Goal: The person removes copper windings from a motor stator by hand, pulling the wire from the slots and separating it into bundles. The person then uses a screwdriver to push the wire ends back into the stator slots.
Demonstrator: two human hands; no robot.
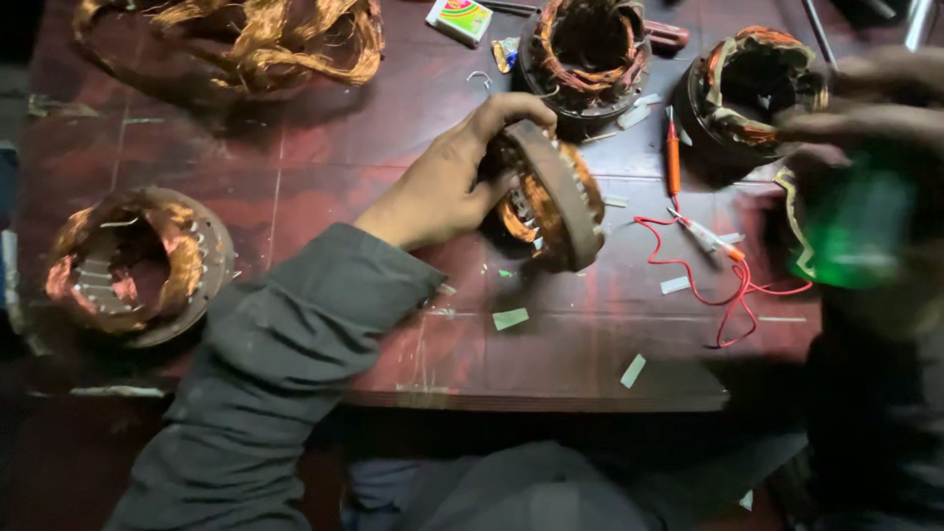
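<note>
From the head view I look down on a dark red bench [324, 167] strewn with motor parts. My left hand [442, 182] is out over the middle of it, fingers [511, 108] curled round the far rim of a stator [551, 197] that stands tilted on edge. I have it gripped, with its copper windings and pale slot liners facing right. My right hand [865, 108] is up close to the camera at the right edge, badly blurred, and seems to be wrapped round something green [855, 226]. I cannot tell what that thing is, nor how tightly the fingers close on it.

On the far side stand two more stators [585, 54], the right-hand one [752, 88] with pale tape or sleeving on its coils. Another wound stator [133, 261] lies flat at the left edge. A loose tangle of copper wire [256, 44] sits at the far left. An orange-handled tool [673, 157] and a probe on a red lead [723, 285] lie to the right of the held stator. Small pale strips of paper [510, 318] are scattered near the front edge, and a small colourful box [459, 18] lies at the far side.

As for progress, I judge the held stator is already wound and lined. Whether its coil ends are tied or its leads finished I cannot see from here.
</note>
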